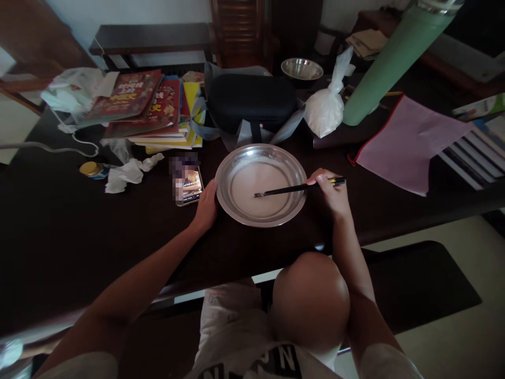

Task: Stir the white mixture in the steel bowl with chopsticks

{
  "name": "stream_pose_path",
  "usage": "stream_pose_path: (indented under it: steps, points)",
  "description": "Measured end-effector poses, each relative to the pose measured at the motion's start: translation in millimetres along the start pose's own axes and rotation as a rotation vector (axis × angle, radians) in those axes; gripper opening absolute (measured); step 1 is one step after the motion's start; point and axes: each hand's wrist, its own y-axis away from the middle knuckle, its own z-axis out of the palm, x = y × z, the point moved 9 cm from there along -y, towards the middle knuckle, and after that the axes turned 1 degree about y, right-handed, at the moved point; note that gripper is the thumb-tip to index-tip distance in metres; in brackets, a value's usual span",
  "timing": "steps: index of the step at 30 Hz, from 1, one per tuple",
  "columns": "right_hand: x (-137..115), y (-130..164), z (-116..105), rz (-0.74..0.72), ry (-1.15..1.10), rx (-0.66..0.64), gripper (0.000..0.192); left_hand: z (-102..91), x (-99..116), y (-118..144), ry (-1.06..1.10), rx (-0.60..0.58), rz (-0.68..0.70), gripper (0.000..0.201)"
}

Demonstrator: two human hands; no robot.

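A round stainless steel basin (262, 220) stands on the dark table in front of me, with a pale, milky layer (254, 179) over its bottom. My left hand (207, 206) grips the basin's left edge; its fingers are partly hidden behind the rim. In my right hand (332, 190) is a pair of black chopsticks (286, 189), held across the basin's right rim. Their tips, with some pale residue on them, reach the middle of the pale layer. Just left of my left hand lies a lit phone (191, 184), partly pixelated.
Behind the basin sits a black case (252, 100). A knotted bag of white powder (324, 113), a green bottle (394, 66) and a pink mesh pouch (410, 142) stand or lie to the right. Books (136, 97), crumpled tissue (124, 176) and a yellow-lidded jar (93, 169) are left.
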Motion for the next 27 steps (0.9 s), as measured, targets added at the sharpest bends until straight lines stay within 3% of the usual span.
stream_pose_path:
  steps: [6,11,16,21,25,27]
  points:
    - [4.9,0.5,-11.1,0.030,0.009,0.114,0.053,-1.0,3.0,0.4,-0.011,0.015,0.015,0.047]
    - [0.6,-0.5,3.5,0.000,0.030,-0.040,0.050,-2.5,7.9,0.7,-0.061,0.032,0.059,0.042]
    - [4.5,0.1,-11.8,0.024,0.009,0.109,0.054,-3.4,-0.5,-1.2,-0.043,0.029,0.019,0.046]
    - [1.3,-0.2,1.2,-0.008,0.006,-0.018,0.046,-1.2,-1.0,-0.5,-0.004,0.009,0.014,0.045]
    - [1.3,1.0,-12.5,-0.012,-0.022,0.118,0.046,-2.8,3.4,0.4,-0.003,0.034,0.027,0.045]
    - [2.7,1.5,-13.1,-0.002,-0.048,0.120,0.048,-2.5,5.2,0.2,-0.001,0.034,0.039,0.046]
